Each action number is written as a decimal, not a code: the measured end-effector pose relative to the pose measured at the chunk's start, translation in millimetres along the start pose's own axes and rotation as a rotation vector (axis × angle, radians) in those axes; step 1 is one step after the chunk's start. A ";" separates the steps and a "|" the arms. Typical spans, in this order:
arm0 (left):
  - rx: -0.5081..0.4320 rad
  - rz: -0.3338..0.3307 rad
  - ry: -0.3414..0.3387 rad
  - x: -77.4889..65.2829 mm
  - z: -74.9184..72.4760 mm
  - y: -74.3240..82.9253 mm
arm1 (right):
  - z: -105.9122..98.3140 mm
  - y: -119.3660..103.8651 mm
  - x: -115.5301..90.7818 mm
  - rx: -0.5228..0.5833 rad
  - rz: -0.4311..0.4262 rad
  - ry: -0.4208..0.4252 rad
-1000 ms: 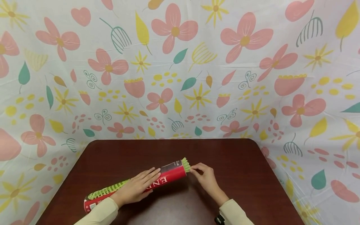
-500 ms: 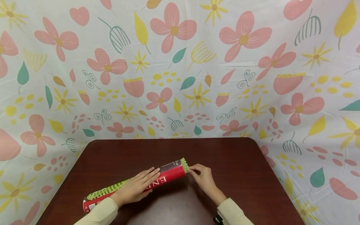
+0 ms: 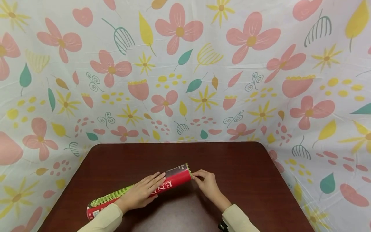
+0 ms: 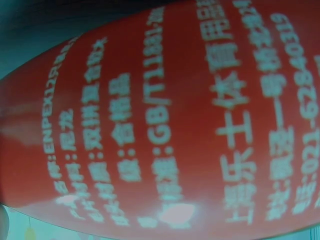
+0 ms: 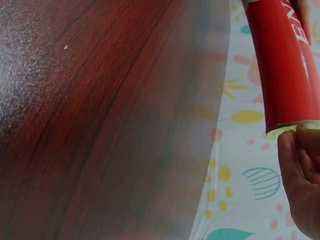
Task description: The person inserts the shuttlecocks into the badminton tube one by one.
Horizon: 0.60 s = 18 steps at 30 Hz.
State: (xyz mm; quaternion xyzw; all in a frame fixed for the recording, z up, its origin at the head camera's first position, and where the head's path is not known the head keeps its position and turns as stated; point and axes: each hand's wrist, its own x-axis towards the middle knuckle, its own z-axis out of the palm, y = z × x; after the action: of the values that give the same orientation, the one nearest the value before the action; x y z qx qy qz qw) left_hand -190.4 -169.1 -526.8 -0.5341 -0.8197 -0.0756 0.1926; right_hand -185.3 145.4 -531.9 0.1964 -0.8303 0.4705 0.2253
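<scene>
A red shuttlecock tube (image 3: 176, 178) with white lettering, a dark panel and a green net-like picture lies slantwise across the table, its right end raised. My left hand (image 3: 142, 193) grips its middle, fingers laid over the top. Red wall and printed Chinese text of the tube (image 4: 190, 120) fill the left wrist view. At the tube's right mouth only a thin yellow-green rim of a shuttlecock (image 5: 274, 132) shows; the rest is hidden inside. My right hand (image 3: 209, 185) pinches that rim with thumb and fingertips, close against the mouth.
A dark reddish-brown table (image 3: 246, 167) lies under both hands. Behind and around it hangs a white cloth (image 3: 185, 80) printed with flowers and leaves.
The shuttlecock's green skirt, which stuck out of the tube's mouth before, has slid almost wholly inside. My right hand has moved slightly left with it; the left hand stays put.
</scene>
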 end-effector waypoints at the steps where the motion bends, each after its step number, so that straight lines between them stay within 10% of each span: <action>1: -0.001 -0.002 -0.002 -0.4 0.5 -0.1 | 0.7 0.3 0.0 0.000 -0.006 0.000; 18: -0.004 -0.023 -0.003 -3.1 0.0 -2.1 | 6.7 -2.2 3.6 -0.022 -0.097 -0.037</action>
State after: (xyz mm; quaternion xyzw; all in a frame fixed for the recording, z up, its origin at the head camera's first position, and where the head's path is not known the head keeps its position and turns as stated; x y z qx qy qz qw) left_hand -191.2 -172.5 -527.8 -0.5253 -0.8258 -0.0788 0.1894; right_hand -188.4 138.1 -531.4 0.2426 -0.8289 0.4462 0.2345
